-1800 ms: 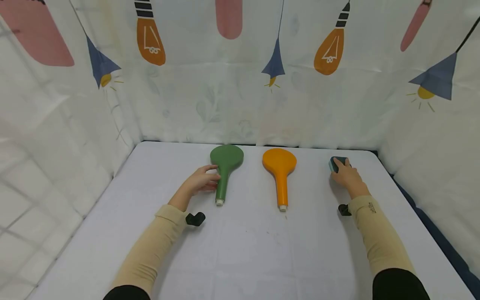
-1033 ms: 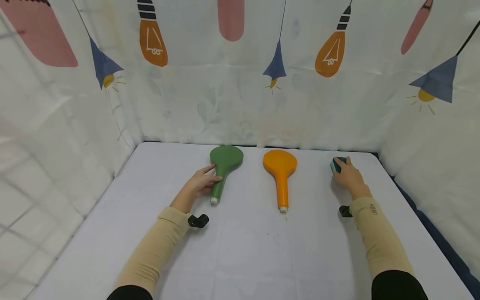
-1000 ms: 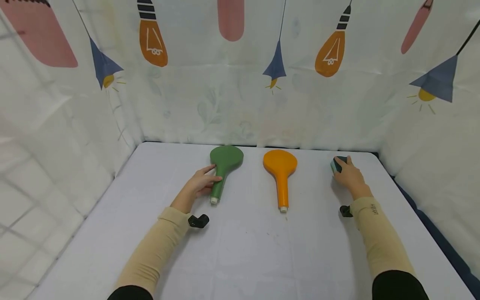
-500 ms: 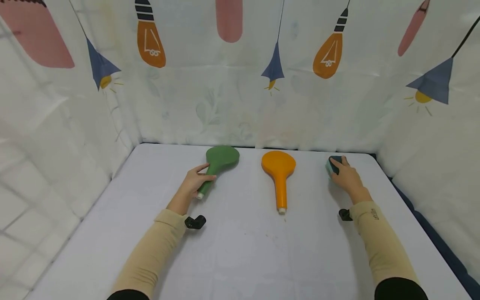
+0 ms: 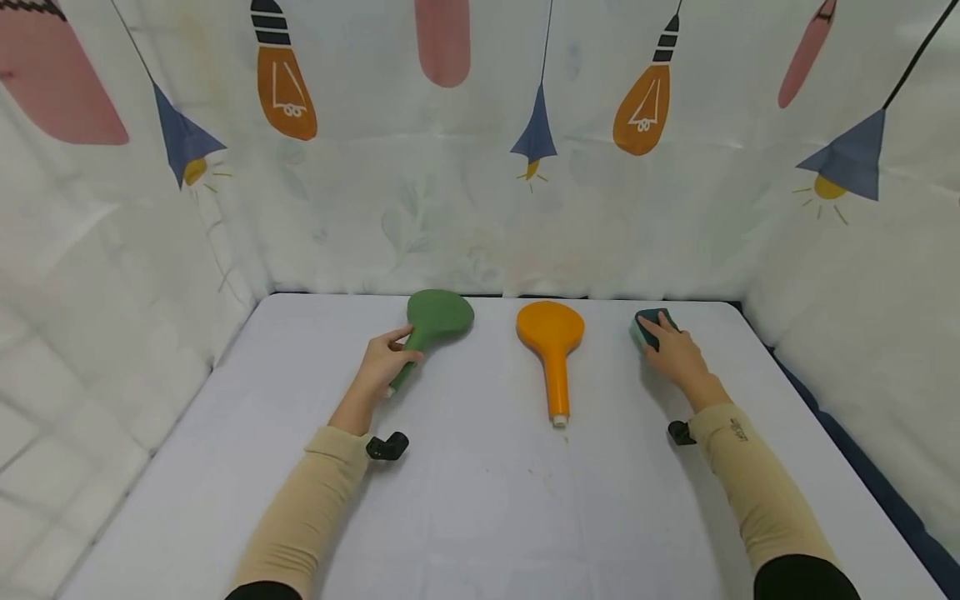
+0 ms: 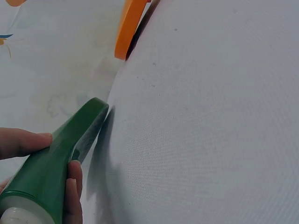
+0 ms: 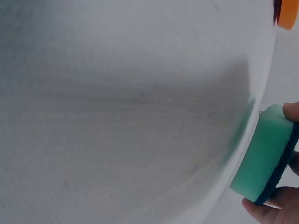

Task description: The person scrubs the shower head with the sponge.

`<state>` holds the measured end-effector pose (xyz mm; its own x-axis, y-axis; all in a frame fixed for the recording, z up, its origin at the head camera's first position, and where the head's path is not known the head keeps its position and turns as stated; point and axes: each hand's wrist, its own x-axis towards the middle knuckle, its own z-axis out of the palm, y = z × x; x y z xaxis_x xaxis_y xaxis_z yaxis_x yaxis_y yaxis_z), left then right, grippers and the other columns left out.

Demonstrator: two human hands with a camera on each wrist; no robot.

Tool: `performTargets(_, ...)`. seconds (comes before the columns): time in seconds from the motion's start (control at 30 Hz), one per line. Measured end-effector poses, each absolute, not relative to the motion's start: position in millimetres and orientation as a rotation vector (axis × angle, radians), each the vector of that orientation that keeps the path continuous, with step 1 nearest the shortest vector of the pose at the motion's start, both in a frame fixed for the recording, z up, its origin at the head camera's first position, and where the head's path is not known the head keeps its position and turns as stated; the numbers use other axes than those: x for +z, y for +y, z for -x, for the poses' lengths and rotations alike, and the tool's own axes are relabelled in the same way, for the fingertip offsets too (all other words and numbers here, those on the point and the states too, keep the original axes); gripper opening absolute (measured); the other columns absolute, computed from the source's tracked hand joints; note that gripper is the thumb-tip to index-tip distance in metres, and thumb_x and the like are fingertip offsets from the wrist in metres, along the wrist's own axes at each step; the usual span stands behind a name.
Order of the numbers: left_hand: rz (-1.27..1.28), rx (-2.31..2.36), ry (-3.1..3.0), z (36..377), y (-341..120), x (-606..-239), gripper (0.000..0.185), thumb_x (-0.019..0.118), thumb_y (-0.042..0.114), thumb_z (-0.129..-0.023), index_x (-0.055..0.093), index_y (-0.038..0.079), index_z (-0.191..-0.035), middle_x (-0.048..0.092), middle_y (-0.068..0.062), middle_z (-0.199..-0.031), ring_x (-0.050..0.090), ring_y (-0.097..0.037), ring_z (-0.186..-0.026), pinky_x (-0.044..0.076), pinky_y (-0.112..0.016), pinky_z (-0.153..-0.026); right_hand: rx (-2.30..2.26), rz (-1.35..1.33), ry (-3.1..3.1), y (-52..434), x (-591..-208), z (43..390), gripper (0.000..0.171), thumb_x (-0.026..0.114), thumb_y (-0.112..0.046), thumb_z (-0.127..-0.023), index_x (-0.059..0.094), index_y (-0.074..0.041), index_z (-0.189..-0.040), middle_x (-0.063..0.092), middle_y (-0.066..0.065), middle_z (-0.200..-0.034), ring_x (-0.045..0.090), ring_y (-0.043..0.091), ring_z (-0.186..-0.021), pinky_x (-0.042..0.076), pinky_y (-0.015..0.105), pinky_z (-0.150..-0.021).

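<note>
While the left hand (image 5: 384,365) is closed about a handle's thickness, thumb to one side and fingertips to the other, it has firm hold of the green paddle (image 5: 440,317). Paddle lies at the far side of the table (image 5: 487,517), left of centre, slanted, its broad head pointing away. Whether the head touches the table, cannot tell.

Surface smooth, glossy; judged stiff, probably hollow and light, a little slick. Handle is the place to hold; with the weight likely in the head, a grip near the pale end cap (image 6: 21,217) might let it twist.

Right hand (image 5: 678,362) pinches the sponge (image 5: 654,329) along its opposite edges, dark face up, near the far right. Foam should be soft, light, forgiving; edges suit a loose grip, hard squeezing would dent it.

Between them, untouched, orange paddle (image 5: 551,329): similar shape, likely similar handling. Beyond, patterned sheet (image 5: 465,208).
</note>
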<state>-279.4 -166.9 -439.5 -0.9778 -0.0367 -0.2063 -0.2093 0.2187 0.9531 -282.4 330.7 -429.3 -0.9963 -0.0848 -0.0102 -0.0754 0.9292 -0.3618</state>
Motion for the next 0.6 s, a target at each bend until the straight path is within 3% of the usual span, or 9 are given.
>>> performTargets(0.2,0.199,1.851,2.345,278,-166,-441,0.067,0.072,0.004,-0.093,0.047,0.013,-0.155,0.053,-0.014,-0.115,0.049,-0.024,-0.101,0.043,-0.032,-0.082,-0.586,0.161,3.067,325,-430,280,0.061,0.051,-0.016,-0.105,0.03,-0.009,-0.161,0.013,0.029,-0.164,0.02,0.069,-0.137,0.029,0.079,-0.101)
performTargets(0.6,0.096,1.848,2.364,275,-169,-447,0.066,0.074,0.006,-0.092,0.05,0.014,-0.153,0.051,-0.017,-0.121,0.049,-0.023,-0.102,0.043,-0.033,-0.082,-0.568,0.306,3.112,296,-420,279,0.058,0.055,-0.014,-0.105,0.036,-0.008,-0.159,0.019,0.026,-0.164,0.022,0.066,-0.139,0.026,0.076,-0.106)
